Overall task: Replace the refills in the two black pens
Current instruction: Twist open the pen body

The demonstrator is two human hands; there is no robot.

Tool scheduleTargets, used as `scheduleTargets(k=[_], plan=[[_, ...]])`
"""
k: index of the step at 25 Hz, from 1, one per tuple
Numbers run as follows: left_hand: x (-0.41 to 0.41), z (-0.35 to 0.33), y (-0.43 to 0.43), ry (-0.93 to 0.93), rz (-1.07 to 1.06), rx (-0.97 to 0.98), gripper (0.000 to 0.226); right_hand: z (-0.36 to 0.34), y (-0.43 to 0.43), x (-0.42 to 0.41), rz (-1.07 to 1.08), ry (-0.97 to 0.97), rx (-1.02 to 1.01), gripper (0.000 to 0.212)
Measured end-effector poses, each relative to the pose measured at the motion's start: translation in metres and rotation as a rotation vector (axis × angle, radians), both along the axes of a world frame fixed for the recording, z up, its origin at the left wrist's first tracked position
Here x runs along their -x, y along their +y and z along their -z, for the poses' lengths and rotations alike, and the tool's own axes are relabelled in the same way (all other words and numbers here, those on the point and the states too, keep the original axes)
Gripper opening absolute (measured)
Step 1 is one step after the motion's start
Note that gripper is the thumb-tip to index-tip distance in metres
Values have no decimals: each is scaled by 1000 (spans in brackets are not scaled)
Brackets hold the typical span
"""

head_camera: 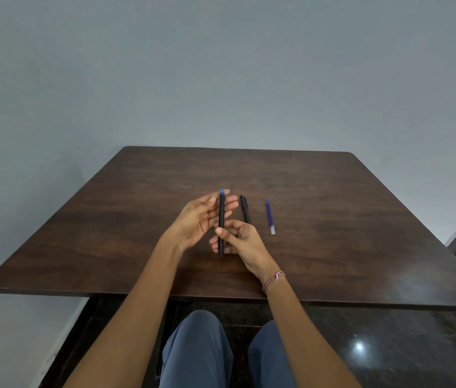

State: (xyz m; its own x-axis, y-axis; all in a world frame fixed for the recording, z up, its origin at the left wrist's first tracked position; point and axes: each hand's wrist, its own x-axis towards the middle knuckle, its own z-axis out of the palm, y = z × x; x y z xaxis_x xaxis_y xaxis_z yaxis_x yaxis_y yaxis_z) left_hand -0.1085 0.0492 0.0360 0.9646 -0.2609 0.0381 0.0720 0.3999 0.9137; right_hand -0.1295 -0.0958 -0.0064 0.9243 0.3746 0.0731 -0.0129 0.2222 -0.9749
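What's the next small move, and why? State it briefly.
Probably close the left hand round the upper part of the held pen to start opening it: the right hand grips only its lower part, and the left is open beside it.

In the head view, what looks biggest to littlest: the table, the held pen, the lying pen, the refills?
1. The table.
2. The held pen, though nearer the camera.
3. The lying pen and refills: unsure, the right hand hides the pen's near end.

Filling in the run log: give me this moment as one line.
right hand pinches black pen | left hand open beside it | second pen and blue refills on table
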Motion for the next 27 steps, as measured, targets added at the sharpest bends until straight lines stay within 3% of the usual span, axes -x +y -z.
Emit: scheduleTargets(k=[7, 11, 15, 27], plan=[[0, 27, 0, 66, -191, 174, 26, 1, 2, -1, -81, -13, 94, 17], [-3, 29, 1, 36, -174, 125, 23, 0, 1, -1, -90, -17, 110, 19], [-2, 30, 6, 52, -75, 300, 31, 1, -1, -4, -69, -9, 93, 13], [-6, 32, 3, 17, -221, 201, 28, -2, 0, -4, -90, 33, 102, 13]])
